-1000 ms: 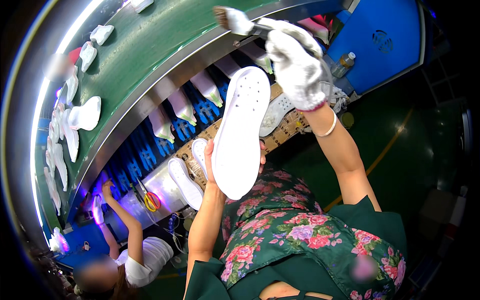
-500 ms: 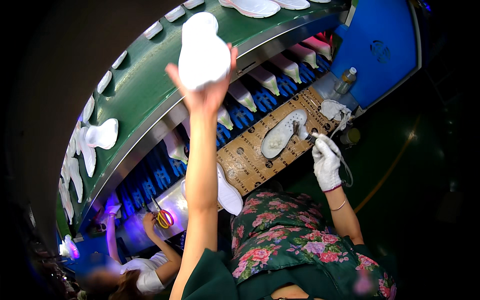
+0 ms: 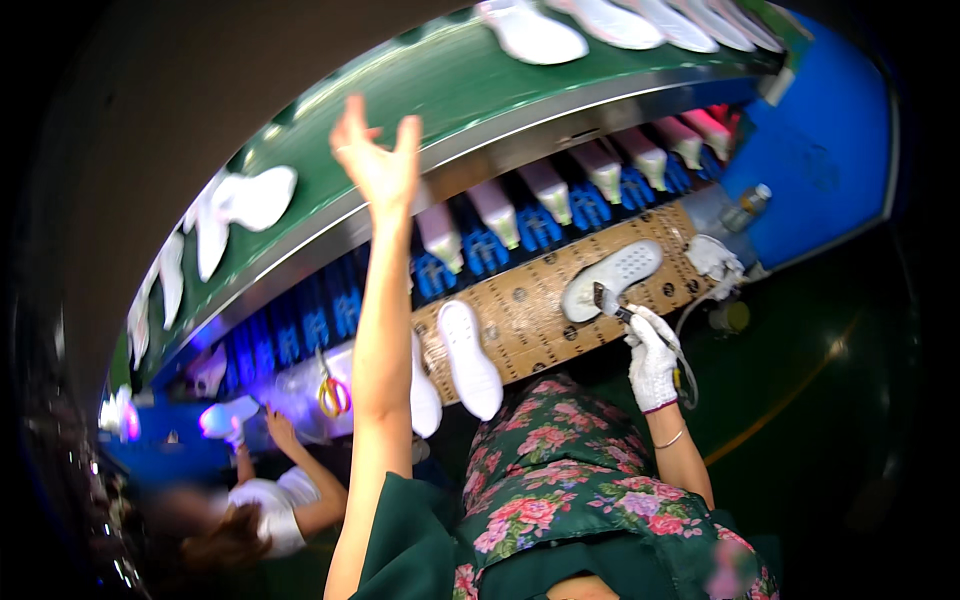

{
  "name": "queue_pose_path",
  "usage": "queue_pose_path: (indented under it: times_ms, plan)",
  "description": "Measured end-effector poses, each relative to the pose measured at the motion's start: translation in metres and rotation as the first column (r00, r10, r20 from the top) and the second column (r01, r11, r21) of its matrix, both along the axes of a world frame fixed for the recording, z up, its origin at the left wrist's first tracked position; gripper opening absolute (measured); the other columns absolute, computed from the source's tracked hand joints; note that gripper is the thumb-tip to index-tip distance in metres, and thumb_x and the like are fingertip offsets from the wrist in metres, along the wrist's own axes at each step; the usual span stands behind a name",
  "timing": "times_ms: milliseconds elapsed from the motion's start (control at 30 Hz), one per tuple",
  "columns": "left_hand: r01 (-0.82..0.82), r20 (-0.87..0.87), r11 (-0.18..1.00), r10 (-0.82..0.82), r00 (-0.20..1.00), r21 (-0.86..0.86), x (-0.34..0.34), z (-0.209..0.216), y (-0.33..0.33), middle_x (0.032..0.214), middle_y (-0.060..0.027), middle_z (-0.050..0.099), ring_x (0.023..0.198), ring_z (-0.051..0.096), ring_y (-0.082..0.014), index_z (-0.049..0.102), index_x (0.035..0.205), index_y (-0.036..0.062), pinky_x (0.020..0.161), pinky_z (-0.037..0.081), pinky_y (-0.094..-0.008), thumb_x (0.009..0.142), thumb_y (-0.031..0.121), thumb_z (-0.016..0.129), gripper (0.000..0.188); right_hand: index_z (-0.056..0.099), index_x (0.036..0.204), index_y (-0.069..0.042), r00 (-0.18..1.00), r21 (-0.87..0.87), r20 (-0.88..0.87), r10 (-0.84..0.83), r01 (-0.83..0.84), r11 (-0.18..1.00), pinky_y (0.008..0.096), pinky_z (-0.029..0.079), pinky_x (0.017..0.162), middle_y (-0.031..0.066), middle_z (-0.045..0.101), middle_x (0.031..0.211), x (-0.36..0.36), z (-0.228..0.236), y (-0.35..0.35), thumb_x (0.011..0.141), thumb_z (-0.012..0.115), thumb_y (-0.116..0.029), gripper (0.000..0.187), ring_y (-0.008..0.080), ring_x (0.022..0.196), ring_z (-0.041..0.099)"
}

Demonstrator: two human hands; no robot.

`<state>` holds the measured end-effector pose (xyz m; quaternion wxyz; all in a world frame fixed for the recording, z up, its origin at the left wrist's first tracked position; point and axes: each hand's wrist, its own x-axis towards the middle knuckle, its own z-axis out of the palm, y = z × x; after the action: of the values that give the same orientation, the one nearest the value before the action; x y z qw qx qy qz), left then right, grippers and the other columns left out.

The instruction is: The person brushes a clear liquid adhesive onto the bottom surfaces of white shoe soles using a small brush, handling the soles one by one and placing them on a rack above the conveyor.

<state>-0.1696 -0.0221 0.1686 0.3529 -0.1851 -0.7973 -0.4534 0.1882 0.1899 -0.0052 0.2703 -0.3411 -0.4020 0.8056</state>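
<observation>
My left hand point(image 3: 380, 160) is stretched out over the green conveyor belt point(image 3: 430, 85), fingers spread and holding nothing. To its right on the belt lies a white shoe sole point(image 3: 535, 32). In a white knit glove, my right hand point(image 3: 652, 365) is closed round the handle of a brush point(image 3: 612, 303) with a thin tube running from it. The brush's dark bristles rest at the near edge of a pale, sole-shaped piece with holes point(image 3: 632, 264), which lies on the cardboard. Two white shoes point(image 3: 470, 362) stand on the bench's near edge, between my arms.
Printed cardboard point(image 3: 520, 315) covers the bench. Under the belt hang several pale shoe-shaped forms point(image 3: 545, 190) with blue holders. A crumpled white cloth point(image 3: 712, 258) and a bottle point(image 3: 748, 207) sit at right. Yellow-handled scissors point(image 3: 333, 396) and a co-worker point(image 3: 275, 510) are at left.
My left hand has let go of the white sole it held up and is now empty. The brush has shifted nearer to the sole-shaped piece's left end. The view has turned.
</observation>
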Motion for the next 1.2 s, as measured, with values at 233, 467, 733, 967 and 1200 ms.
queue_pose_path:
  times_ms: [233,467,733,967,1200]
  plan:
    - [-0.347,0.115,0.858,0.416,0.902,-0.379,0.02,-0.002,-0.208,0.097,-0.0128,0.063,0.093,0.067,-0.0241,0.072,0.107,-0.0037,0.08,0.055,-0.0378,0.08,0.022,0.082,0.038,0.07,0.11,0.006,0.97,-0.051,-0.004,0.242,-0.241,0.969,0.0234,0.052,0.067,0.0124,0.073,0.103,-0.034,-0.011,-0.034,0.087,0.07,0.003,0.023,0.0137,0.079,0.067]
    - [0.12,-0.019,0.945,-0.12,0.993,0.306,0.183,0.001,-0.278,0.135,-0.0145,0.047,0.118,0.057,-0.0267,0.055,0.125,0.0024,0.092,0.053,-0.0428,0.092,0.021,0.071,0.041,0.068,0.112,0.007,0.906,0.0,-0.113,0.408,-0.411,0.912,0.0237,0.053,0.067,0.0143,0.072,0.105,-0.071,0.026,-0.061,0.089,0.068,0.002,0.023,0.0145,0.078,0.067]
    - [-0.324,0.225,0.495,0.251,0.941,0.806,0.268,0.009,-0.305,0.117,-0.0165,0.061,0.109,0.064,-0.0287,0.054,0.122,0.0018,0.093,0.054,-0.0398,0.094,0.034,0.048,0.043,0.068,0.105,0.004,0.713,0.036,-0.387,0.584,-0.621,0.783,0.0334,0.059,0.083,0.0225,0.067,0.119,-0.086,0.113,-0.085,0.087,0.066,0.006,0.019,0.0272,0.102,0.068]
    - [-0.233,0.508,0.491,-0.556,0.657,0.839,0.241,-0.116,-0.213,0.098,-0.0131,0.07,0.084,0.07,-0.0232,0.062,0.108,0.0011,0.079,0.058,-0.0361,0.098,0.027,0.052,0.029,0.074,0.103,0.002,0.441,0.506,-0.137,0.887,-0.738,0.445,0.0283,0.057,0.083,0.0123,0.074,0.103,-0.085,0.162,-0.144,0.079,0.079,0.001,0.025,0.0166,0.091,0.07]
    - [-0.231,0.177,0.147,-0.977,0.115,0.962,0.303,-0.15,-0.119,0.143,-0.0213,0.053,0.132,0.053,-0.0342,0.038,0.149,0.0009,0.112,0.042,-0.049,0.099,0.067,0.033,0.084,0.076,0.095,0.003,0.538,0.539,0.019,0.843,-0.715,0.445,0.0307,0.056,0.08,0.0114,0.075,0.095,-0.088,0.151,-0.14,0.079,0.078,-0.001,0.016,0.018,0.087,0.07]
